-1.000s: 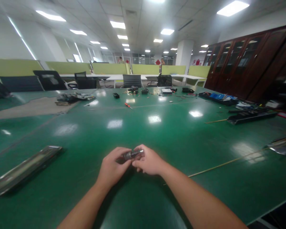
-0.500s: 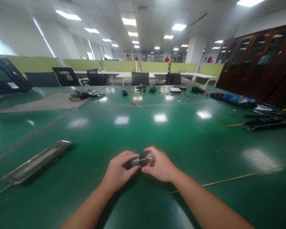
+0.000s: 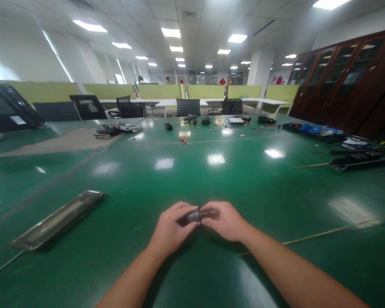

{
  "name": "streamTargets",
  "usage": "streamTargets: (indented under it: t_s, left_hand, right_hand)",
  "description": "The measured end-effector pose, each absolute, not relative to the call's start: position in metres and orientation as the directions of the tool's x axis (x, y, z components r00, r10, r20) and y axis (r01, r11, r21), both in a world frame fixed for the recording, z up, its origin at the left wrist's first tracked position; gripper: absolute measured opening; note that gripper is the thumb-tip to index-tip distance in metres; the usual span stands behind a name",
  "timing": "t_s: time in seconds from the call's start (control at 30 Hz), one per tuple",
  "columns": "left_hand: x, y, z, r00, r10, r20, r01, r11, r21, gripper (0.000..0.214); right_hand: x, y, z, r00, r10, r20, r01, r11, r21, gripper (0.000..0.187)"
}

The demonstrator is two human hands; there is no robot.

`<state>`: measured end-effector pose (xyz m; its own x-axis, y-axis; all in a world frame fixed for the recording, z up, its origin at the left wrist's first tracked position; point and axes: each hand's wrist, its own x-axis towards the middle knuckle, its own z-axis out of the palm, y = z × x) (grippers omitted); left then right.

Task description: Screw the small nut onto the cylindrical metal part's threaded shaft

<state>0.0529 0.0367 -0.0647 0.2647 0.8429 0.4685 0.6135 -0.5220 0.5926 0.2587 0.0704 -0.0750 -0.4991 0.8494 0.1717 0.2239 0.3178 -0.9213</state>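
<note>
In the head view my left hand (image 3: 170,226) is closed, with thumb and fingers gripping a small silver metal cylinder (image 3: 193,216) by its sides. A narrower, dark ribbed shaft (image 3: 207,214) sticks out of the cylinder's right end. My right hand (image 3: 227,223) is pinched around that shaft, its fingertips close to the left hand's. The part lies level just above the green table (image 3: 192,179). Its far right tip is partly hidden by the right fingers.
On the left lies a long, clear-walled tray-like piece (image 3: 59,220) with a pale cable. A thin brass-coloured rod (image 3: 324,234) passes near my right forearm. Farther off are an orange screwdriver (image 3: 184,140), electronic parts (image 3: 117,129) and a black housing (image 3: 362,161).
My right fingers have closed in from a looser hold onto the shaft. Both hands and the part appear slightly farther right, while the whole view has shifted a little too.
</note>
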Motion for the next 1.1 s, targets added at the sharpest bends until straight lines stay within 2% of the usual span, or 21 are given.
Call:
streamTargets:
  t_s: [0.17,1.1]
  left_hand:
    - [0.056,0.036,-0.063,0.255,0.838,0.483,0.621,-0.524,0.582,0.022]
    - [0.06,0.032,-0.06,0.213,0.825,0.523,0.638,-0.523,0.565,0.023]
  right_hand:
    - [0.26,0.07,-0.072,-0.487,0.853,0.185,0.254,0.342,-0.905,0.015]
    - [0.261,0.065,-0.064,-0.456,0.864,0.216,0.27,0.365,-0.891,0.012]
